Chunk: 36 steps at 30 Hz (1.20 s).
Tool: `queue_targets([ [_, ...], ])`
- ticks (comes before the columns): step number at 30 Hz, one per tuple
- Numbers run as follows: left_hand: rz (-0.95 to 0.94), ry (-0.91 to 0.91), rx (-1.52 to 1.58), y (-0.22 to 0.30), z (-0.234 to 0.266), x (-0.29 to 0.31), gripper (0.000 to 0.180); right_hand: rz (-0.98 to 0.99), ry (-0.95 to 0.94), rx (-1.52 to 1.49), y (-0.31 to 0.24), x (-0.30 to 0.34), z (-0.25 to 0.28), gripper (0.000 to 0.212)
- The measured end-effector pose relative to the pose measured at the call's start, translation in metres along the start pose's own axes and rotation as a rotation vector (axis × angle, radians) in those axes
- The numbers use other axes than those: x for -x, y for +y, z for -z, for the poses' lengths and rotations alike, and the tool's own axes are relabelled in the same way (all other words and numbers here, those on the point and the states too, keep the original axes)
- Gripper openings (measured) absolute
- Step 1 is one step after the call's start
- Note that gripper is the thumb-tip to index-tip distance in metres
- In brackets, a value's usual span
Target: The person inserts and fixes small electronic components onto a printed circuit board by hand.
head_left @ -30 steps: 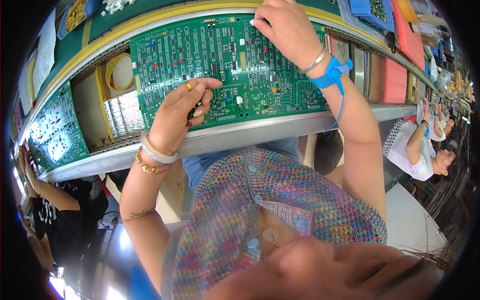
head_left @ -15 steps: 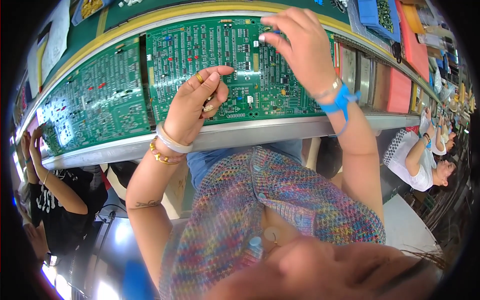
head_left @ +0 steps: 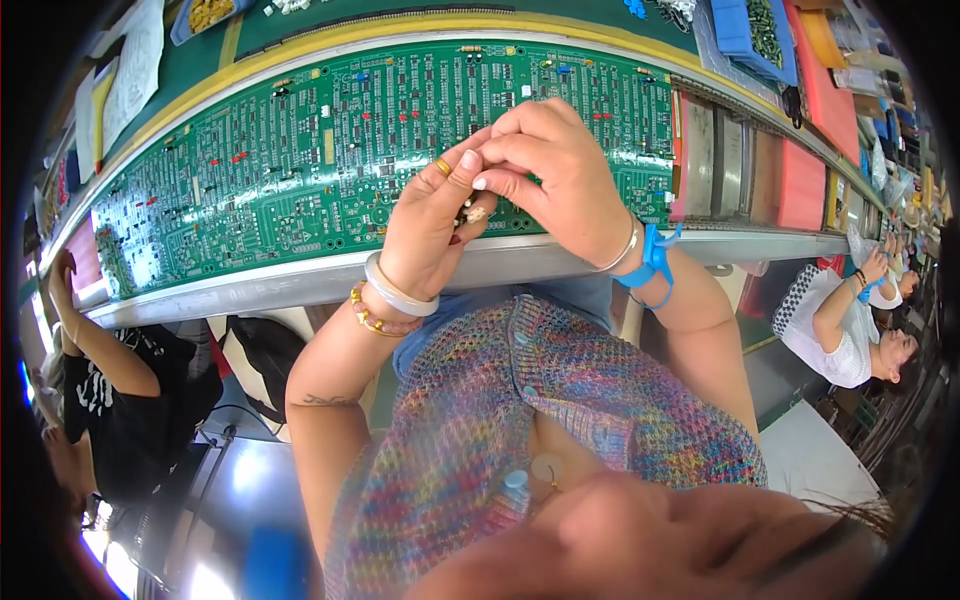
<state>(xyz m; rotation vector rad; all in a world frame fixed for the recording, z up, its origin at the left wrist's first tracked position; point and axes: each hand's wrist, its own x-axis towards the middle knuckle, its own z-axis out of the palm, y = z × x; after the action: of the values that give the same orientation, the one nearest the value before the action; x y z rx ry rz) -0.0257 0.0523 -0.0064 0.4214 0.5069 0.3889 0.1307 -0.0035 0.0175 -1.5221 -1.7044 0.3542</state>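
Observation:
My left hand is above the green circuit boards, thumb and forefinger pinched, a ring on one finger. Small pale electronic components sit in its curled lower fingers; their exact kind is too small to tell. My right hand, a blue strap round its wrist, meets the left one, its fingertips closed against the left fingertips. Whatever lies between the tips is hidden. Below both hands lies a green circuit board, populated with rows of chips, red parts and white connectors. Another green board continues to the left.
A metal rail borders the boards on my side. Beyond the far rail stand a blue bin of small green parts and a tray of yellow parts. Co-workers sit at both sides.
My right hand has come from the board's far right down and left to meet my left hand. The boards appear farther right, and the dark gap between them no longer shows.

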Motion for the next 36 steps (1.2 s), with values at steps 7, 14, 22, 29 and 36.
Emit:
queue_targets([
  [7,0.025,0.216,0.054,0.005,0.009,0.005,0.032,-0.161,0.009,-0.056,0.013,0.006,0.021,0.013],
  [14,0.037,0.08,0.008,0.003,-0.002,0.003,0.038,-0.006,-0.075,-0.027,0.0,0.001,0.006,0.024],
  [22,0.081,0.139,0.129,0.004,-0.008,0.012,0.039,-0.019,-0.083,-0.134,0.004,0.002,0.016,0.017],
  [29,0.116,0.065,-0.041,0.024,0.024,0.023,0.031,-0.307,-0.135,-0.11,0.017,0.017,0.029,0.015],
  [36,0.106,0.085,-0.562,0.031,0.022,0.013,0.024,-0.014,-0.109,0.226,0.037,0.016,0.014,0.016],
])
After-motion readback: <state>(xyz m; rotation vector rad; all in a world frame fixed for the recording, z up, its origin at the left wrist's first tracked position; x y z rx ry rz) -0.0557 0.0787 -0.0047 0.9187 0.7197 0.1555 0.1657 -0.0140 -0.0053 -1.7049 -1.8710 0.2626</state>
